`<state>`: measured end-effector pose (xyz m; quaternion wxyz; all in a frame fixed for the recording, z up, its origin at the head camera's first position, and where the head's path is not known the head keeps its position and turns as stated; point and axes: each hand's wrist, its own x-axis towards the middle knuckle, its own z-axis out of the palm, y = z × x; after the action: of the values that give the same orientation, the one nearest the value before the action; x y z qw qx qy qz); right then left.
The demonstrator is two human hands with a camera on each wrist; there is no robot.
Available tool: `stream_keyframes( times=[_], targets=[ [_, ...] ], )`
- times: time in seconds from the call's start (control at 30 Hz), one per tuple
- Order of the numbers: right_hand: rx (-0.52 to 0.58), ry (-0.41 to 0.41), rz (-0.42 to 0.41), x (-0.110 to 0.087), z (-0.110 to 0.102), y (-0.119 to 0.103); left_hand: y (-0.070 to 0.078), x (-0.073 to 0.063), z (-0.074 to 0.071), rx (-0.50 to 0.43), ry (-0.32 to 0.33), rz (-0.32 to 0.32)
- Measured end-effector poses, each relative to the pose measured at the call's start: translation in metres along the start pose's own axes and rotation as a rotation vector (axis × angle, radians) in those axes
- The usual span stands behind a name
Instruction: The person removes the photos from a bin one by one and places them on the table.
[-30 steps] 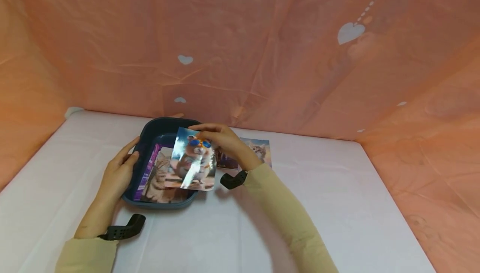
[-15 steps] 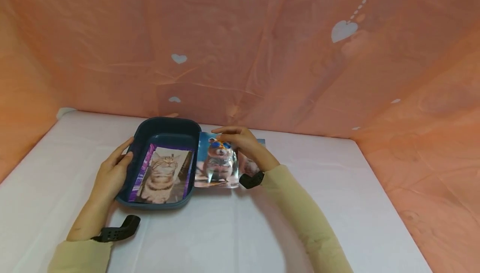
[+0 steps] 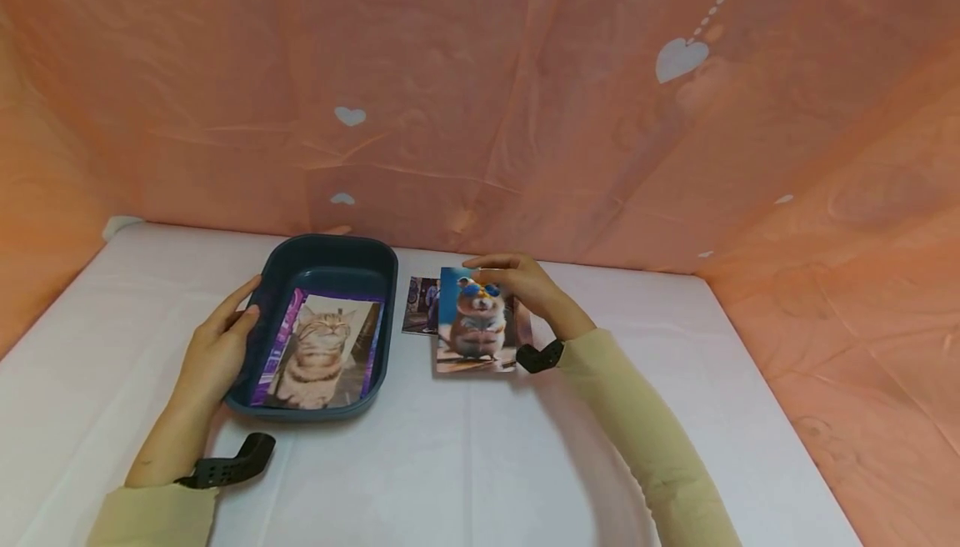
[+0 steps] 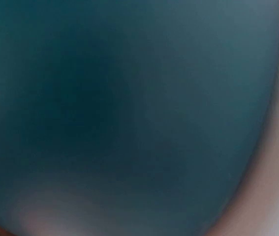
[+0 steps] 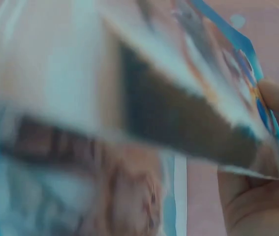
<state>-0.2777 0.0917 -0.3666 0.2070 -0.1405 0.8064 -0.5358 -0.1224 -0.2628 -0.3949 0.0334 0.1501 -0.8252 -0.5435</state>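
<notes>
My left hand (image 3: 213, 353) holds the left side of a dark blue-grey plastic tray (image 3: 330, 257), its thumb and fingers at the rim. Inside the tray a photo card of a tabby cat (image 3: 322, 355) lies over a purple card (image 3: 273, 363). The blurred tray wall (image 4: 178, 113) fills most of the left wrist view. To the right, my right hand (image 3: 525, 284) pinches a glossy photo card of a hamster in blue sunglasses (image 3: 476, 330) by its upper right part. The same hand (image 5: 252, 201) grips the tilted card (image 5: 188, 113) in the right wrist view.
Under the held card, a dark picture card with a standing figure (image 3: 422, 305) lies on the white tablecloth (image 3: 420, 464), partly hidden. More picture cards (image 5: 129, 201) show beneath it in the right wrist view. An orange curtain with white hearts (image 3: 450, 97) hangs behind the table.
My right hand has carried the hamster card from over the tray rightward, above the cards on the table. My left hand has stayed at the tray's rim, and the cat card is fully uncovered.
</notes>
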Motion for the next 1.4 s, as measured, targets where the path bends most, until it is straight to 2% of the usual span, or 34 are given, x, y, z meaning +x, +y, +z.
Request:
stream_keyframes(
  times=[0.13,0.43,0.67,0.87,0.93,1.1,1.27,1.4],
  targets=[
    [-0.040,0.004,0.018,-0.005,-0.012,0.004,0.000,-0.001,0.001,-0.008,-0.003,-0.013],
    [-0.047,0.025,0.076,-0.015,-0.039,0.015,0.001,-0.001,0.001,-0.024,-0.005,-0.002],
    [-0.019,0.037,0.117,-0.023,-0.071,0.023,0.001,0.000,0.001,-0.011,0.000,-0.008],
    [-0.065,0.057,0.147,-0.030,-0.096,0.034,0.000,0.000,0.000,-0.018,0.000,-0.009],
    [-0.076,0.039,0.144,-0.031,-0.103,0.039,0.000,0.000,0.000,-0.020,0.000,-0.013],
    [-0.079,0.018,0.154,-0.033,-0.115,0.051,0.000,0.000,0.000,-0.029,-0.002,-0.033],
    [-0.081,0.024,0.170,-0.034,-0.123,0.057,0.001,0.000,0.000,-0.033,0.003,-0.018],
    [-0.081,-0.001,0.159,-0.034,-0.127,0.060,0.001,0.000,0.001,-0.027,0.006,-0.011]
  ],
)
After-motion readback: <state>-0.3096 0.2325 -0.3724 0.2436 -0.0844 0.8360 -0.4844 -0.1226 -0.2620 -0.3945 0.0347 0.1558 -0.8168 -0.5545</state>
